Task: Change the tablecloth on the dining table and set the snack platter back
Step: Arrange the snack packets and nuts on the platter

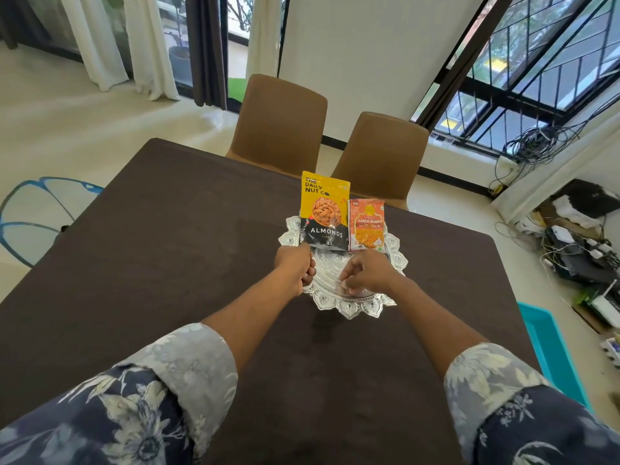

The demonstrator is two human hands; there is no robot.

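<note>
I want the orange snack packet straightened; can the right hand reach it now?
Probably yes: the orange garlic-snack packet sits just beyond the right hand on the embossed silver platter, nothing between them.

Dark brown tablecloth [174, 250] spread flat, silver platter [357, 307] resting on it

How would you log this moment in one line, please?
platter on brown tablecloth; left hand grips platter rim; right hand curled on platter, grip unclear; almond packet, snack packet on platter
</note>
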